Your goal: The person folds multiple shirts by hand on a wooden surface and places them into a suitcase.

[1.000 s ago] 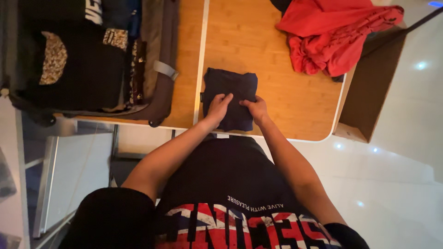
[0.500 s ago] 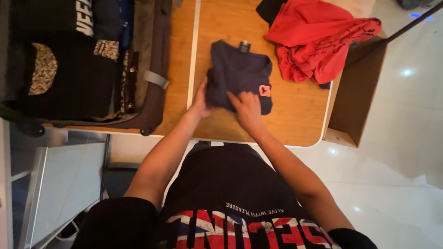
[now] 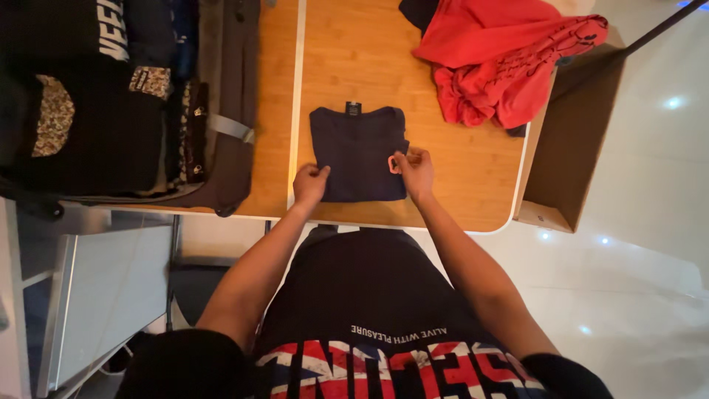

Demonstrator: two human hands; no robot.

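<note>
Head view: left hand (image 3: pixel 310 183) and right hand (image 3: pixel 413 168) are pinching the near corners of a folded navy T-shirt (image 3: pixel 358 151) lying on the wooden table (image 3: pixel 473 185). Keeping both edges squared and evenly tensioned seems best.

Folded shirt (image 3: pixel 358 151) sits mid-table (image 3: pixel 473 185), hands at its near corners. Suitcase (image 3: pixel 221 148) lies left. Crumpled garment (image 3: pixel 509 66) far right
</note>
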